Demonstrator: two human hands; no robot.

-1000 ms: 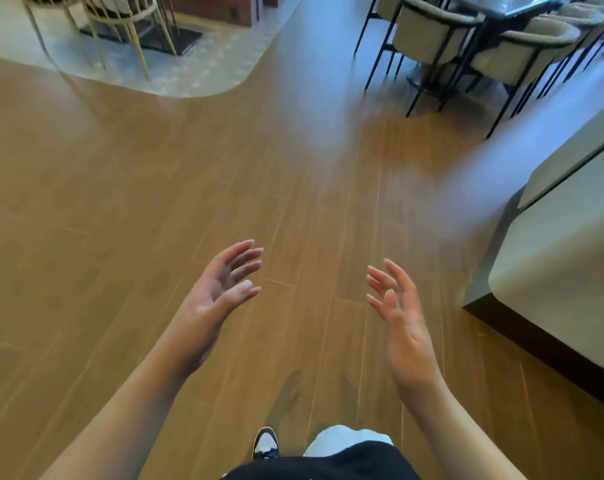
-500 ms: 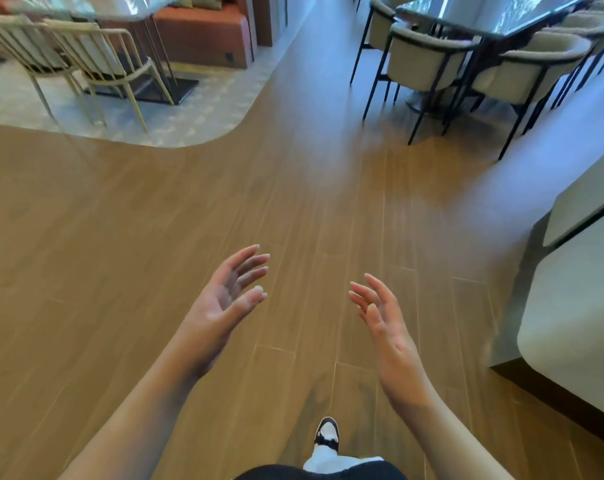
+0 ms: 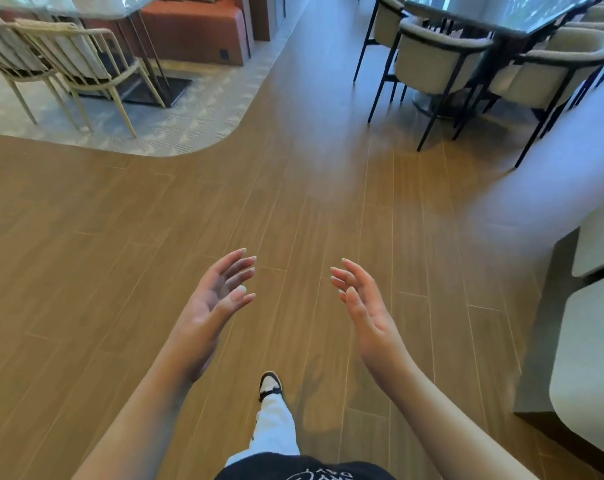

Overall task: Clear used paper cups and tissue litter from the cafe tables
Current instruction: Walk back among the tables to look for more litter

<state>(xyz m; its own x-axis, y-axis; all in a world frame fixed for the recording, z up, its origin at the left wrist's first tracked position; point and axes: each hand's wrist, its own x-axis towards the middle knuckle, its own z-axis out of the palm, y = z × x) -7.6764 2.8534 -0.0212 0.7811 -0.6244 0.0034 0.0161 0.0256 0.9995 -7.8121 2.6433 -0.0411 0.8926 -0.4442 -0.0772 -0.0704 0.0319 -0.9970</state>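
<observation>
Both grips are released and hold nothing. The bare left hand (image 3: 212, 303) is raised in front of the body with its palm turned inward and its fingers (image 3: 240, 268) spread and slightly curled. The bare right hand (image 3: 364, 306) mirrors it, palm facing the left one, fingers loosely fanned; the two are well apart and touch nothing. Below and between them, one black-and-white sneaker (image 3: 270, 384) steps forward on the brown wood-plank floor (image 3: 120, 254), under a white trouser leg (image 3: 276, 427) and the hem of a dark printed top (image 3: 304, 467).

No paper cup or tissue litter shows anywhere in view. Far ahead on the right stands a dark glass-topped counter (image 3: 494, 12) ringed by cream upholstered armchairs with thin black legs (image 3: 435, 60). Far ahead on the left, on a pale patterned tiled area (image 3: 196, 112), slatted beige metal chairs (image 3: 82, 53) stand at a second glass-topped counter (image 3: 68, 3), with an orange-brown upholstered bench (image 3: 193, 26) behind it. At the right edge, close by, are pale rounded cushioned seats (image 3: 591, 358) on a dark base.
</observation>
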